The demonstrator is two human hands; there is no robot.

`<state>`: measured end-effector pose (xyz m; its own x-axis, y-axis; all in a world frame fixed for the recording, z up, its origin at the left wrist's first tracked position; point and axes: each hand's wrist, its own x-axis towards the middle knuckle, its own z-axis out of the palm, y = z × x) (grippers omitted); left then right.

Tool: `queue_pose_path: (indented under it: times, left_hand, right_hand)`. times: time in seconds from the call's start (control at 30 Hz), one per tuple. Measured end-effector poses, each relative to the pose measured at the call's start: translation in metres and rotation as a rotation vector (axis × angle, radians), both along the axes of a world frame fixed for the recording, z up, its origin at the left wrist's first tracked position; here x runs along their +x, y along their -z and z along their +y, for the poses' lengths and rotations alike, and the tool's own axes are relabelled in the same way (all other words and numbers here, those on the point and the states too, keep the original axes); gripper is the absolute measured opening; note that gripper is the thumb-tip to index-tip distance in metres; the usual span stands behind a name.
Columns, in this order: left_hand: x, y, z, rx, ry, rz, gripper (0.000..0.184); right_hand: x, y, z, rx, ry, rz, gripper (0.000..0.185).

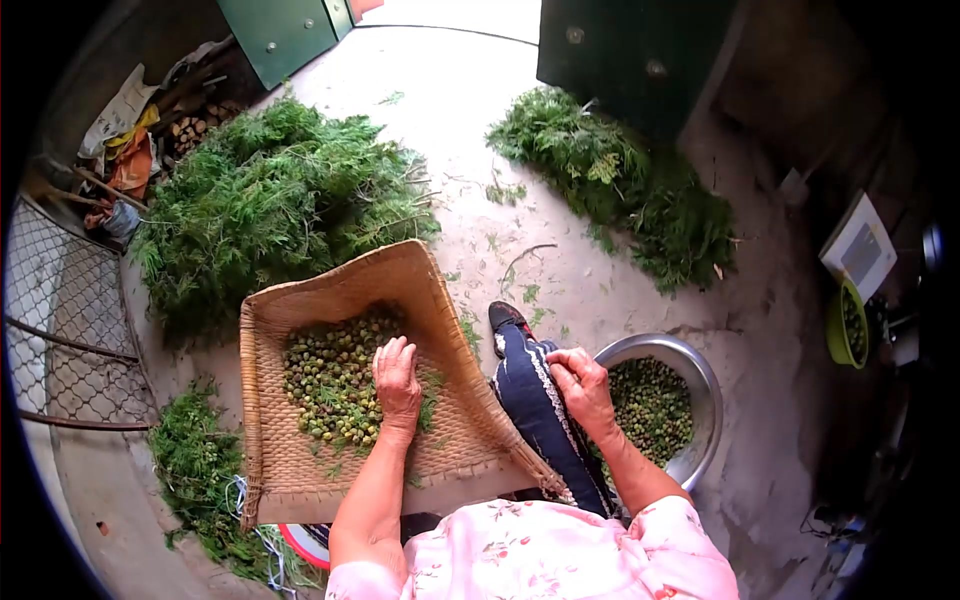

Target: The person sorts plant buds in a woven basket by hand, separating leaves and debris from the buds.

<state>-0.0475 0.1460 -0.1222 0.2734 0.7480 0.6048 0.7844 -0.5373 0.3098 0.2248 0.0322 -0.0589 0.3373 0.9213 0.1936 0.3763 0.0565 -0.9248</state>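
Observation:
A woven winnowing basket (pixel 470 440) lies tilted across my lap, holding a heap of small round green cones (pixel 330 385) mixed with bits of leafy sprig (pixel 428 400). My left hand (pixel 397 380) rests at the right edge of the heap, palm down, fingers extended and close together. Above my trousered knee (pixel 530 390), my right hand (pixel 583 388) is closed, thumb and forefinger pinched; anything between them is too small to make out. To its right stands a metal basin (pixel 708 400) with many more green cones (pixel 650 412) inside.
Large piles of cut evergreen branches lie at the far left (pixel 280 190) and far right (pixel 620 180), with more greenery (pixel 200 470) left of the basket. A wire mesh panel (pixel 70 320) borders the left. A yellow-green bowl (pixel 848 325) and green doors (pixel 285 40) are farther off.

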Motion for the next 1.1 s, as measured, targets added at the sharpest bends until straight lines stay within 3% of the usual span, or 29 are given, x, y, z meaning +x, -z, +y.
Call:
queue_pose_path:
  times: [0.1, 0.13, 0.2, 0.27, 0.4, 0.47, 0.53, 0.6, 0.67, 0.73, 0.8, 0.87, 0.97, 1.1]
  left_hand:
    - [-0.016, -0.022, -0.019, -0.041, 0.026, -0.16, 0.029]
    - [-0.024, -0.027, -0.024, 0.006, 0.021, -0.147, 0.025]
    - [-0.038, -0.035, -0.037, 0.006, -0.052, -0.216, 0.019]
    - [-0.056, -0.039, -0.047, -0.064, -0.156, -0.298, 0.016]
    - [-0.103, -0.053, -0.06, 0.067, -0.284, -0.19, 0.031]
    - [-0.131, -0.068, -0.068, 0.209, -0.463, 0.087, 0.038]
    - [-0.158, -0.078, -0.079, 0.174, -0.672, 0.188, 0.046]
    - [-0.181, -0.083, -0.093, -0.028, -0.854, 0.262, 0.054]
    - [-0.212, -0.065, -0.099, -0.117, -0.79, 0.156, 0.061]
    - [-0.215, -0.072, -0.107, -0.119, -0.824, 0.208, 0.063]
    - [-0.215, -0.076, -0.111, -0.214, -0.985, 0.259, 0.058]
    - [-0.236, -0.054, -0.112, -0.201, -0.969, 0.269, 0.055]
    - [-0.257, -0.03, -0.114, -0.05, -0.738, 0.16, 0.059]
    - [-0.244, -0.03, -0.138, 0.066, -0.514, 0.041, 0.057]
  right_hand:
    - [-0.025, -0.033, -0.02, 0.152, -0.071, -0.138, 0.017]
    - [-0.033, -0.036, -0.026, 0.207, -0.088, -0.287, 0.02]
    - [-0.051, -0.048, -0.039, 0.211, -0.184, -0.27, 0.026]
    - [-0.065, -0.046, -0.047, 0.098, -0.334, -0.267, 0.047]
    - [-0.078, -0.031, -0.056, 0.045, -0.414, -0.423, 0.074]
    - [-0.077, -0.026, -0.058, -0.039, -0.431, -0.479, 0.079]
    - [-0.078, -0.03, -0.06, -0.1, -0.44, -0.496, 0.08]
    - [-0.078, -0.024, -0.058, -0.173, -0.459, -0.509, 0.078]
    - [-0.075, -0.019, -0.057, -0.171, -0.47, -0.516, 0.077]
    - [-0.075, -0.018, -0.056, -0.168, -0.484, -0.526, 0.076]
    - [-0.072, -0.016, -0.057, -0.136, -0.483, -0.51, 0.071]
    - [-0.07, -0.024, -0.057, -0.176, -0.48, -0.51, 0.07]
    - [-0.058, -0.025, -0.051, -0.094, -0.483, -0.513, 0.071]
    - [-0.033, -0.028, -0.045, -0.11, -0.414, -0.476, 0.068]
